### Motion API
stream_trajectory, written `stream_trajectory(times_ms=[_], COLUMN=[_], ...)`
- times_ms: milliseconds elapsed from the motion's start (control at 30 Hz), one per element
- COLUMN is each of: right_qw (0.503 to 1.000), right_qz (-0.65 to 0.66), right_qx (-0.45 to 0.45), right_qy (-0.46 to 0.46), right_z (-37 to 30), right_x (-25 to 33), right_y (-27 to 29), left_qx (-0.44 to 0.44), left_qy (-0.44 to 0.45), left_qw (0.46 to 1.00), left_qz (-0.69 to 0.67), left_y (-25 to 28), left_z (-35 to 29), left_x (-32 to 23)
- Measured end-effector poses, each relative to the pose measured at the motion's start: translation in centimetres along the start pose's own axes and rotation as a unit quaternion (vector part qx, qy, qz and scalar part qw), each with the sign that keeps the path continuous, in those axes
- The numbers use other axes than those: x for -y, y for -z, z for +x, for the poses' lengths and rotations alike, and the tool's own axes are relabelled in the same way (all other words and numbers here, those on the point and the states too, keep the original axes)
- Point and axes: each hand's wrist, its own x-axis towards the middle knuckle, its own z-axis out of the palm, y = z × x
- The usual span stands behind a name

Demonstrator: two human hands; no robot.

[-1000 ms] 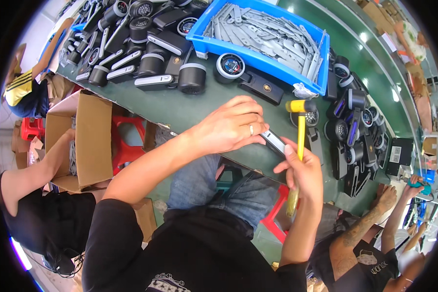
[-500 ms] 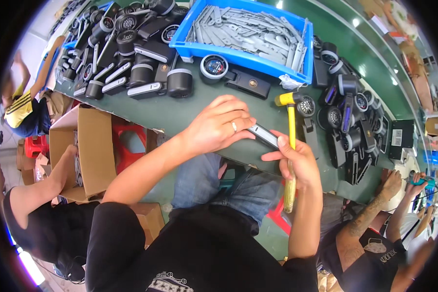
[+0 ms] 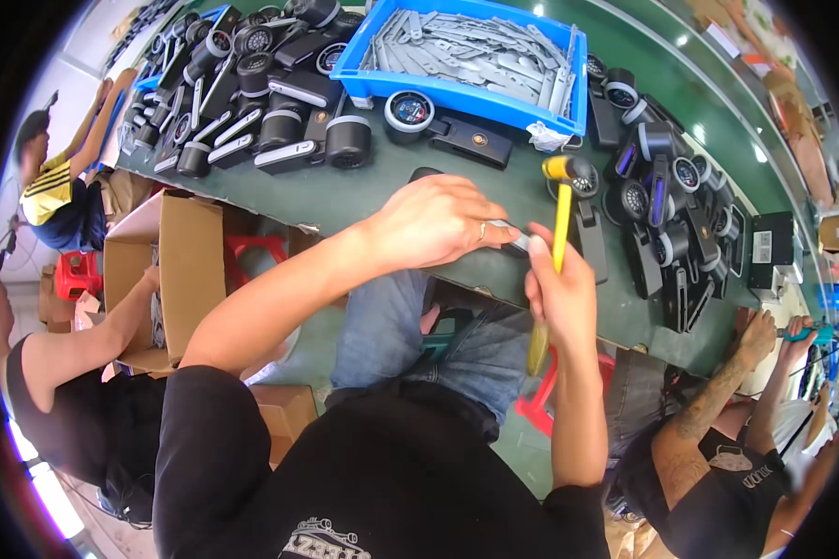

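Note:
My left hand (image 3: pixel 446 224) is closed over a dark device, palm down, hiding most of it. The device's black rounded end (image 3: pixel 426 173) shows behind the knuckles, and a light grey strip (image 3: pixel 513 233) sticks out past the ringed finger. My right hand (image 3: pixel 566 291) grips a hammer (image 3: pixel 561 219) with a yellow handle, held nearly upright with its yellow and dark head on top. The right thumb and fingertips are close to the strip's end; whether they touch it I cannot tell. Both hands are above the table's near edge.
Beyond my hands stands a blue bin (image 3: pixel 457 98) of grey strips. Black devices with round grille heads (image 3: pixel 350 142) are heaped left, and more (image 3: pixel 662 200) lie right. One device (image 3: pixel 471 140) rests before the bin. A cardboard box (image 3: pixel 191 279) stands left; co-workers sit both sides.
My left hand has slid right along the device and now covers more of its strip. The hammer in my right hand has tilted slightly, and its handle's lower end has moved up and left.

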Motion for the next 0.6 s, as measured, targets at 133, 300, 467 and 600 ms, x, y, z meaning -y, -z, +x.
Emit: stream_trajectory(times_ms=[133, 300, 467, 600], right_qw=[0.998, 1.0, 0.999, 1.0], right_qz=[0.016, 0.003, -0.002, 0.021], right_qx=[-0.025, -0.005, -0.002, -0.006], right_qy=[0.05, 0.016, -0.035, 0.0], right_z=[-6.5, -10.1, -9.4, -10.0], right_x=[0.2, 0.8, -1.1, -0.5], right_y=[1.2, 1.2, 0.5, 0.5], left_qx=[-0.015, -0.044, -0.029, -0.029], left_qy=[0.022, 0.012, 0.012, 0.02], left_qw=[1.0, 0.999, 0.999, 0.999], left_qz=[0.004, 0.018, 0.017, 0.013], left_y=[0.1, -0.5, -0.4, -0.1], left_z=[-0.5, -0.4, -0.4, -0.2], left_x=[-0.4, -0.3, -0.3, -0.3])
